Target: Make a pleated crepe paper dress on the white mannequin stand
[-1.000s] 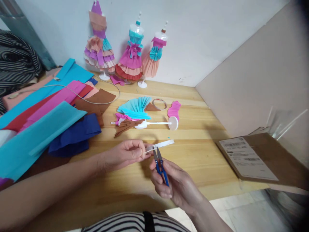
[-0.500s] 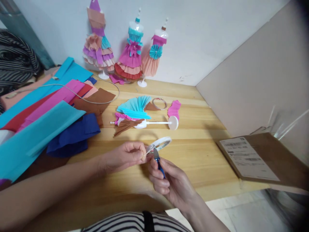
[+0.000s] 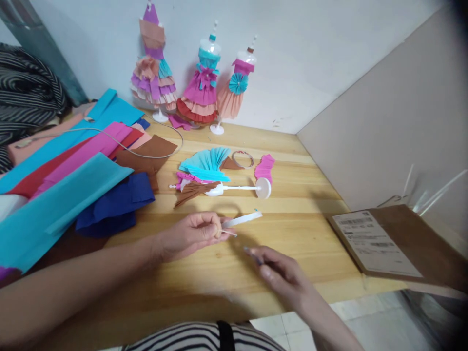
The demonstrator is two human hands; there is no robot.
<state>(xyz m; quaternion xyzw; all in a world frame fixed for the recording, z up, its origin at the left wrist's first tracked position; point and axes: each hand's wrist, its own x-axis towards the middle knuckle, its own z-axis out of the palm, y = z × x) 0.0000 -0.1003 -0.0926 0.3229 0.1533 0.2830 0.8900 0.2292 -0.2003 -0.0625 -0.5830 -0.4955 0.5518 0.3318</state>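
My left hand (image 3: 190,235) pinches the end of a white tape strip with its roll (image 3: 242,219), held just above the wooden table (image 3: 285,229). My right hand (image 3: 281,275) sits lower and to the right, fingers curled around small blue scissors (image 3: 253,254) whose tip pokes out; the hand is blurred by motion. A few centimetres separate the two hands. Beyond them lies a white doll stand on its side (image 3: 241,187) with brown, pink and turquoise paper pleats (image 3: 204,168).
Three paper-dressed mannequins (image 3: 203,80) stand against the back wall. Sheets of coloured crepe paper (image 3: 73,180) and a cable cover the left side. A brown cardboard parcel (image 3: 387,241) lies at the right edge. A small tape ring (image 3: 244,158) and a pink paper piece (image 3: 264,167) lie mid-table.
The scissors were at the tape beside my left fingers. My right hand has since dropped down and to the right, away from the tape. The left hand stays put.
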